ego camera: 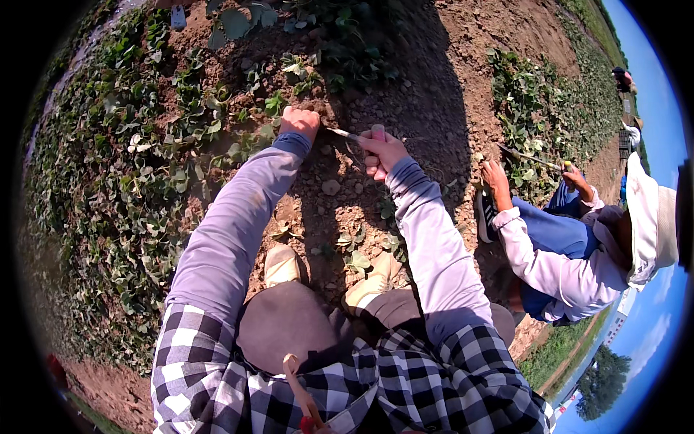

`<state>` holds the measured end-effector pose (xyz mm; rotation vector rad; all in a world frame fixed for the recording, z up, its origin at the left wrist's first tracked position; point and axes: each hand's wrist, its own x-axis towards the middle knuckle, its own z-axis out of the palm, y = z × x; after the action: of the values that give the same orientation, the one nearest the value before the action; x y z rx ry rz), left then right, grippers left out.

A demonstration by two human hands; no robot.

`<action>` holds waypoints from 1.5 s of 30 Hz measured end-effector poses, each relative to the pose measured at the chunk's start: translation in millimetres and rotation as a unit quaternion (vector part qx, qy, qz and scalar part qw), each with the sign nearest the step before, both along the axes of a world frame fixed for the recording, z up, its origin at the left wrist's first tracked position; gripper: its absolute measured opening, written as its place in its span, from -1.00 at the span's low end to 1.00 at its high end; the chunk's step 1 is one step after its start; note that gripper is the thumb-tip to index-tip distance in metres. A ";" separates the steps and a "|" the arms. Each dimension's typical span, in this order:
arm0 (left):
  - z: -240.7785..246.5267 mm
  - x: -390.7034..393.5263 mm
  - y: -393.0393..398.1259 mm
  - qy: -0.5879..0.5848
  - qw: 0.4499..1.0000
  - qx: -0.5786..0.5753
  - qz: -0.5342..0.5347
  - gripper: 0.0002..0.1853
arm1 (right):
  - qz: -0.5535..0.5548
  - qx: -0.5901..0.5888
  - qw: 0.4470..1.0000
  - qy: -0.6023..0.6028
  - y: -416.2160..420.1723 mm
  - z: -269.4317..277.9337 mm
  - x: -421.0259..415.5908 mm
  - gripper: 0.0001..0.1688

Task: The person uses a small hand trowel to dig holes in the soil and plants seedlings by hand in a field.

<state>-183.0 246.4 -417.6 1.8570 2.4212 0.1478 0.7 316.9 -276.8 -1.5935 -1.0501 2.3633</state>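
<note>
My right hand (384, 150) grips the pink handle of a small hand tool (344, 133) with a thin metal shaft, its tip pointing left into the shaded soil. Just left of that tip, my left hand (300, 121) is closed low at the ground beside small green leaves (275, 103); whether it holds a stem or soil cannot be made out. The tool's far end is hidden in shadow near my left hand. Brown soil with clods (331, 187) lies below both hands, in front of my shoes.
Low leafy plants (119, 217) cover the ground at left. At right a co-worker in a white hat (645, 228) crouches close by, one hand at the soil, the other holding a long-bladed tool (534, 158). More plants (531, 108) grow beyond. My light shoes (282, 266) stand on the soil.
</note>
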 end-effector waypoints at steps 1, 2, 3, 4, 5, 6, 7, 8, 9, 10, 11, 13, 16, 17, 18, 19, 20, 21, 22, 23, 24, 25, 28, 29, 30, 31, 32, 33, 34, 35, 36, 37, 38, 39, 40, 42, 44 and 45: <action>-8.4 -4.9 6.4 0.011 1.000 -0.028 0.000 -0.85 | 0.019 0.005 1.000 -0.003 -3.0 6.4 9.2 -0.71; -18.2 -8.2 9.7 0.005 1.000 -0.003 0.029 -0.85 | 0.014 0.006 1.000 -0.016 -11.9 12.9 17.7 -0.71; -29.9 -11.4 14.8 -0.032 0.998 -0.004 0.056 -0.85 | 0.009 -0.002 1.000 -0.011 -19.5 20.8 28.3 -0.70; -24.0 -4.5 19.8 -0.074 0.994 -0.006 0.075 -0.85 | -0.004 -0.010 1.000 -0.011 -26.5 27.7 44.0 -0.70; -18.1 -0.6 19.4 0.017 0.999 0.013 0.026 -0.85 | -0.003 0.004 1.000 -0.027 -33.1 34.2 56.2 -0.70; -21.4 -6.8 22.5 -0.047 0.997 -0.013 0.068 -0.91 | 0.002 0.019 0.999 -0.037 -41.2 46.1 62.6 -0.71; -11.4 -4.6 24.3 -0.065 0.993 -0.046 0.087 -0.88 | 0.002 0.034 0.998 -0.046 -46.8 54.8 70.7 -0.71; -1.2 -4.0 24.6 -0.083 0.988 -0.079 0.106 -0.84 | 0.012 0.040 0.998 -0.056 -52.0 67.3 78.4 -0.71; 12.5 -2.6 24.0 -0.092 0.984 -0.106 0.106 -0.82 | 0.010 0.057 0.996 -0.062 -58.2 73.1 89.1 -0.71; 31.3 -0.3 18.9 -0.112 0.975 -0.159 0.108 -0.66 | 0.008 0.069 0.995 -0.065 -65.1 74.8 97.7 -0.70; 39.0 4.9 9.1 -0.124 0.976 -0.129 0.124 -0.58 | 0.019 0.073 0.995 -0.069 -70.5 78.2 109.2 -0.67; 52.0 14.3 -15.1 -0.154 0.979 -0.047 0.129 -0.45 | 0.036 0.081 0.992 -0.091 -85.5 94.8 125.1 -0.69; 54.4 43.0 -44.2 -0.215 0.972 0.080 0.055 -0.41 | 0.057 0.090 0.989 -0.099 -112.6 99.5 152.8 -0.71; 55.4 61.7 -50.2 -0.214 0.970 0.114 0.007 -0.41 | 0.080 0.108 0.984 -0.114 -122.7 93.9 163.9 -0.70; 54.9 79.3 -53.2 -0.233 0.965 0.110 -0.048 -0.40 | 0.095 0.120 0.981 -0.123 -132.1 93.3 170.2 -0.69; 53.6 97.3 -55.5 -0.236 0.961 0.092 -0.115 -0.39 | 0.090 0.094 0.983 -0.132 -139.7 94.3 175.0 -0.68; 48.9 113.1 -56.3 -0.215 0.954 0.088 -0.190 -0.36 | 0.086 0.068 0.984 -0.141 -146.5 95.1 178.6 -0.68; 43.3 128.3 -59.1 -0.208 0.950 0.061 -0.227 -0.41 | 0.082 0.058 0.984 -0.145 -153.5 92.9 181.4 -0.67; 40.8 138.2 -60.5 -0.201 0.943 0.034 -0.263 -0.45 | 0.101 0.036 0.983 -0.151 -156.6 93.0 185.6 -0.67; 36.6 140.1 -58.5 -0.188 0.939 -0.037 -0.284 -0.50 | 0.125 0.081 0.978 -0.143 -162.3 88.8 188.6 -0.66; 33.4 139.7 -54.2 -0.175 0.930 -0.108 -0.304 -0.55 | 0.148 0.127 0.971 -0.135 -167.5 85.3 189.2 -0.66; 30.5 138.4 -50.7 -0.159 0.916 -0.178 -0.323 -0.60 | 0.172 0.121 0.966 -0.152 -169.4 84.7 189.8 -0.62; 17.8 120.0 -55.7 -0.340 0.907 -0.180 -0.172 -0.70 | 0.144 0.088 0.976 -0.136 -168.6 89.8 185.4 -0.59; 16.1 108.3 -56.2 -0.316 0.898 -0.251 -0.174 -0.67 | 0.129 0.120 0.977 -0.123 -171.3 84.1 189.7 -0.59; 29.1 104.3 -55.7 -0.291 0.910 -0.242 -0.170 -0.65 | 0.145 0.126 0.972 -0.139 -170.7 82.1 191.5 -0.59; 48.7 100.8 -57.8 -0.266 0.921 -0.233 -0.164 -0.64 | 0.163 0.132 0.966 -0.154 -169.9 80.8 193.0 -0.59; 59.5 102.2 -59.4 -0.241 0.931 -0.223 -0.158 -0.63 | 0.180 0.137 0.959 -0.169 -169.5 79.6 193.2 -0.59; 64.0 106.2 -62.5 -0.236 0.946 -0.136 -0.178 -0.62 | 0.172 0.144 0.966 -0.126 -168.1 79.7 189.2 -0.59; 68.4 116.6 -58.4 -0.233 0.950 -0.043 -0.203 -0.62 | 0.176 0.145 0.965 -0.133 -169.2 80.1 188.9 -0.60; 72.4 126.3 -53.3 -0.227 0.946 0.050 -0.226 -0.61 | 0.179 0.146 0.963 -0.140 -171.8 78.9 188.9 -0.60; 69.4 136.7 -48.0 -0.236 0.920 0.096 -0.298 -0.60 | 0.184 0.149 0.961 -0.146 -173.4 76.7 190.3 -0.61; 59.4 151.7 -40.6 -0.195 0.917 0.102 -0.333 -0.62 | 0.203 0.174 0.951 -0.156 -175.5 72.4 192.3 -0.62; 49.3 162.5 -34.0 -0.154 0.911 0.108 -0.366 -0.65 | 0.217 0.181 0.946 -0.161 -176.5 73.0 194.1 -0.61; 44.1 164.1 -30.9 -0.126 0.909 0.067 -0.392 -0.67 | 0.228 0.178 0.943 -0.165 -175.9 80.9 190.0 -0.61; 38.5 162.2 -27.3 -0.098 0.904 0.025 -0.416 -0.69 | 0.238 0.174 0.940 -0.170 -174.8 87.6 187.1 -0.60; 28.1 159.7 -18.5 -0.106 0.903 -0.047 -0.415 -0.73 | 0.236 0.175 0.940 -0.175 -175.6 92.7 193.6 -0.61; 21.4 141.8 -17.1 -0.165 0.914 -0.118 -0.350 -0.79 | 0.227 0.182 0.940 -0.180 -174.4 98.1 194.0 -0.62; 24.2 135.1 -24.5 -0.228 0.935 -0.073 -0.262 -0.83 | 0.217 0.185 0.940 -0.186 -173.5 104.7 191.9 -0.62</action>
<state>-47.9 221.9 -393.4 2.0427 1.5427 0.3064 192.6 143.4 -172.1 -1.8400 -1.9679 1.9331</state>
